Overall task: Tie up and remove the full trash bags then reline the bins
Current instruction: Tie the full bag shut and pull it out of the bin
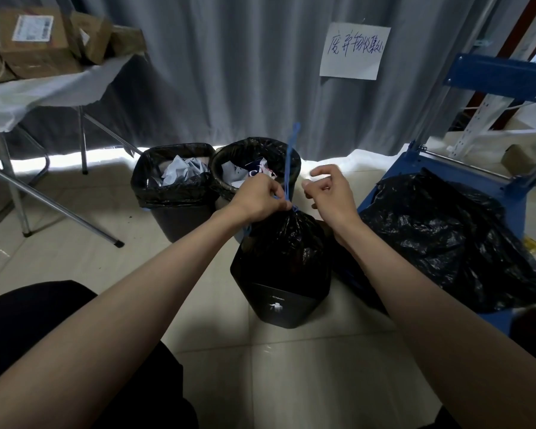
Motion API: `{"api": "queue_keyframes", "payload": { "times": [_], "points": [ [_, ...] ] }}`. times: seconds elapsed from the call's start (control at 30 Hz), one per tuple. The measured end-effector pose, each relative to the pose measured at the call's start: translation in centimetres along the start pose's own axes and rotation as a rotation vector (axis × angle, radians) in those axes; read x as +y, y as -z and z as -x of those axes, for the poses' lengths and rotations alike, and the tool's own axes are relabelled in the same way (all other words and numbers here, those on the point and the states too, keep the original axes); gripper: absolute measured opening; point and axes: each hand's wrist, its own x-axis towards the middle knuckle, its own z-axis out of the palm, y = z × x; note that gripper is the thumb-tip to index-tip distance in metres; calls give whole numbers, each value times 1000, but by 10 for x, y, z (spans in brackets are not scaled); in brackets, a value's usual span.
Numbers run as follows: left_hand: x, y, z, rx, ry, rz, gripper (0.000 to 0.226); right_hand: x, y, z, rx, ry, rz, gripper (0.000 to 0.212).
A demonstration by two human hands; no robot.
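Note:
A black bin (283, 305) stands on the floor in front of me with its black trash bag (287, 243) gathered shut at the top. My left hand (257, 198) pinches the bag's neck and its blue drawstring (289, 168), whose loose end sticks up. My right hand (328, 193) hovers just right of the neck, fingers loosely curled, holding nothing. Behind stand two more lined bins, a square bin (175, 199) and a round bin (254, 164), both full of paper and plastic waste.
A blue cart (492, 181) on the right carries a filled black bag (446, 239). A folding table (44, 91) with cardboard boxes stands at the back left, its metal legs reaching onto the floor. A grey curtain with a paper sign (353, 51) hangs behind.

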Motion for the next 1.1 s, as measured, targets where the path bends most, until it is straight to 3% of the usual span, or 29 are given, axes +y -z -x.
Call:
{"api": "queue_keyframes", "payload": {
  "times": [0.1, 0.2, 0.33, 0.53, 0.83, 1.1],
  "points": [
    [-5, -2, -2, -26, 55, 87, 22, -4, 3, 3, 20, 107, 40, 17],
    [-6, -3, -2, -40, 93, 168, 21, -9, 0, 9, -103, 297, 157, 27],
    [-5, -4, -2, -75, 120, 234, 20, -6, -4, 12, -222, 397, 315, 41],
    [-6, -1, 0, -122, 149, 308, 7, -1, -5, 12, -267, 357, 366, 43],
    [5, 6, 5, -204, 217, 349, 9, 2, -8, 8, -192, 223, 257, 38],
    [6, 11, 7, -224, 229, 331, 6, -1, -7, 10, -205, 199, 310, 38]
  ]
}}
